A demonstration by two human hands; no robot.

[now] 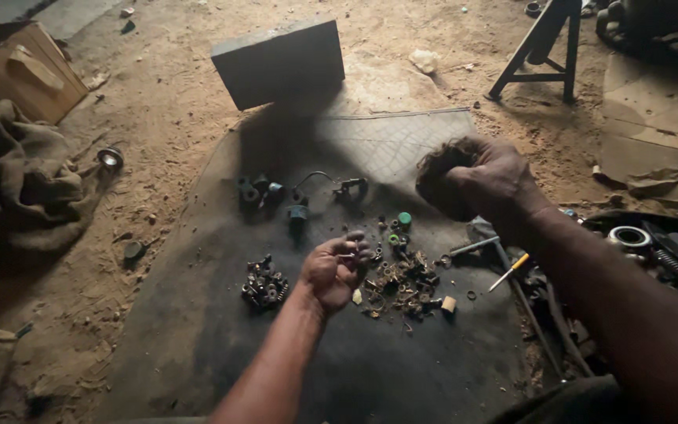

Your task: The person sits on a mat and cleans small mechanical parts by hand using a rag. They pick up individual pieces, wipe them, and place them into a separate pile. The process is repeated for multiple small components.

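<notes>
Left hand (337, 267) pinching a small metal part (349, 254) over the scrap pile (402, 279) on the dark mat (355, 361), right hand (480, 179) clenched on a rag (437, 169): best kept low, wiped gently.

Black grid-patterned mat (402, 149), green cap (405, 218), yellow-handled screwdriver (509, 272), tan sandy floor (174, 102).
</notes>
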